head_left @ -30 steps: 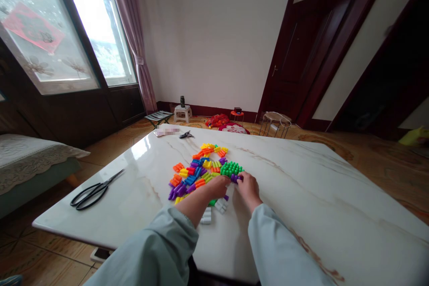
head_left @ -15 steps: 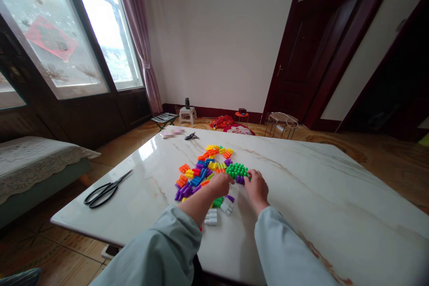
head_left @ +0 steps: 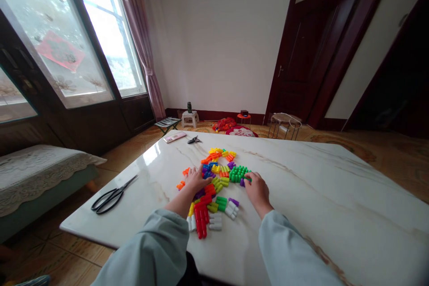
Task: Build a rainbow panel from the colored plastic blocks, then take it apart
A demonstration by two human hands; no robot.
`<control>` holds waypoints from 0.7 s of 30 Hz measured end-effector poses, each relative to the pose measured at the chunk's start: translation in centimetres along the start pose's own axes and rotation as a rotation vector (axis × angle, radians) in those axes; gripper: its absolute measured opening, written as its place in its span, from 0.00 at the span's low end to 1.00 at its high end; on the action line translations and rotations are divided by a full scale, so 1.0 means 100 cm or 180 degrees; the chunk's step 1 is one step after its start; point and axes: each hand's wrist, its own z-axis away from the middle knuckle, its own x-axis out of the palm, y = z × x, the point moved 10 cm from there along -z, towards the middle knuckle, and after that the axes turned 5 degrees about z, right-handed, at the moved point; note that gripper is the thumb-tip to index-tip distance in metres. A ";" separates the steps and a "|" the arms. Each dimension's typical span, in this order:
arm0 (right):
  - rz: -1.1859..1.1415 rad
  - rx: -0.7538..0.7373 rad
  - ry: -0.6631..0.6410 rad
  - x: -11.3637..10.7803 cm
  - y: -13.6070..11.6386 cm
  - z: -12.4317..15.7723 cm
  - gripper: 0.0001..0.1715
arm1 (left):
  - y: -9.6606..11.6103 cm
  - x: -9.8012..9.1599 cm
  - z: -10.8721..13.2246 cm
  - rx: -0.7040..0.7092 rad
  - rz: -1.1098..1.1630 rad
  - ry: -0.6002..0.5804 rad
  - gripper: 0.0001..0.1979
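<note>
A heap of coloured plastic building blocks lies in the middle of a white marble table. My left hand rests on the left part of the heap, fingers spread flat over blue and purple pieces. Over at the heap's right side, my right hand has its fingers curled on a joined green block panel and holds its near edge. Red blocks, white blocks and a few green ones lie loose just in front of my arms.
Black scissors lie near the table's left edge. A pink flat object and a small dark tool sit at the far edge. A bed stands left; stools and a dark door lie beyond.
My left hand has left the green panel and moved left onto the pile of blocks. The red, white and green pieces near my arms are now uncovered. The right hand stays at the green panel.
</note>
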 end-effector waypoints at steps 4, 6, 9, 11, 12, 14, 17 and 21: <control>-0.0054 -0.0032 0.0000 0.001 -0.001 0.000 0.09 | 0.006 -0.006 -0.002 0.0099 0.0010 0.0149 0.29; -0.0055 -0.0043 -0.0017 0.002 -0.001 0.000 0.09 | 0.008 -0.009 -0.003 0.0087 0.0071 0.0220 0.22; -0.0057 -0.0069 -0.0062 0.004 -0.001 0.001 0.08 | 0.009 -0.007 -0.005 0.0100 0.0102 0.0238 0.15; -0.0070 -0.0080 -0.0090 0.005 -0.002 0.001 0.08 | 0.009 -0.004 -0.007 0.0151 0.0082 0.0203 0.17; -0.0080 -0.0080 -0.0098 0.005 -0.003 0.001 0.08 | 0.009 -0.002 -0.007 0.0192 0.0059 0.0179 0.20; -0.0105 -0.0084 -0.0104 0.005 -0.004 0.001 0.08 | 0.010 0.000 -0.007 0.0300 -0.0024 0.0147 0.24; -0.0120 -0.0120 -0.0109 0.006 -0.006 0.001 0.08 | 0.013 0.001 -0.006 0.0402 -0.0158 0.0139 0.24; -0.0097 -0.0178 -0.0149 0.008 -0.008 0.001 0.08 | 0.015 -0.009 -0.002 0.0318 -0.0205 0.0301 0.17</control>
